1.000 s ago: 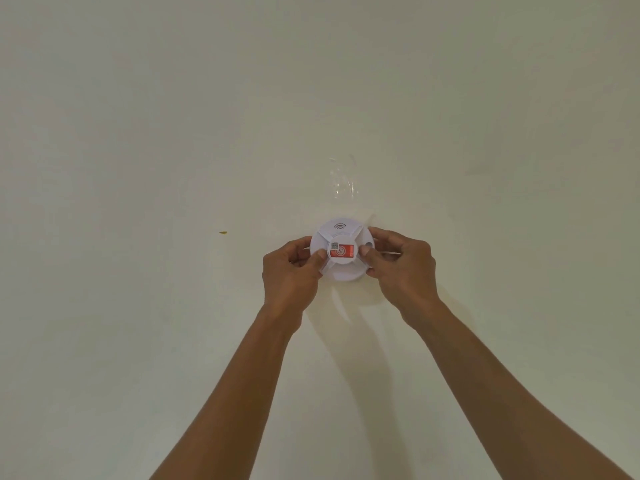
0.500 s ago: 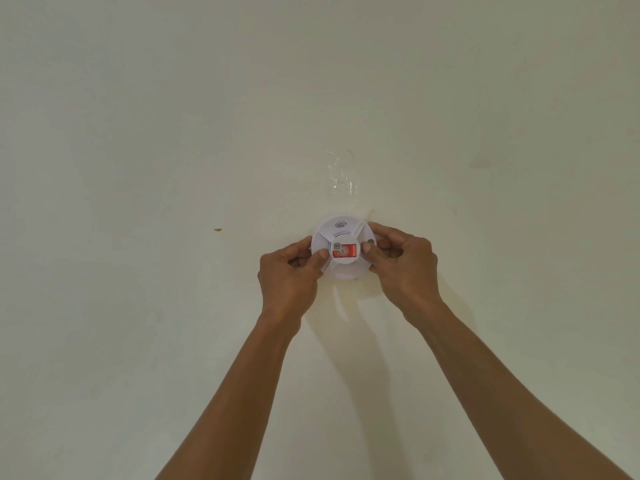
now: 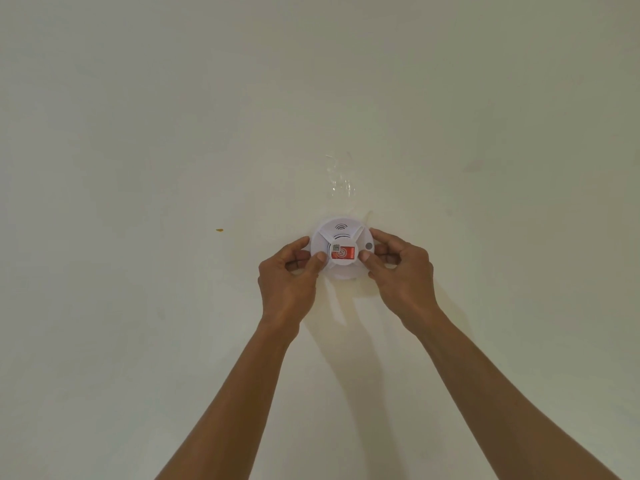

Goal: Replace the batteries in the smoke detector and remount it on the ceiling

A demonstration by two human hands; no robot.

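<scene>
Both our hands, left (image 3: 289, 277) and right (image 3: 401, 271), grip the white smoke detector (image 3: 341, 249) by its rim against the ceiling (image 3: 173, 133).

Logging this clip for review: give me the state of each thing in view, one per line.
smoke detector: against the ceiling, gripped on both sides, red label facing the camera.
left hand: grips the detector's left edge, thumb on its face.
right hand: grips the right edge, thumb on its face.
clear tape: stuck on the ceiling above the detector, wrinkled.
ceiling: bare, one small orange speck.
</scene>
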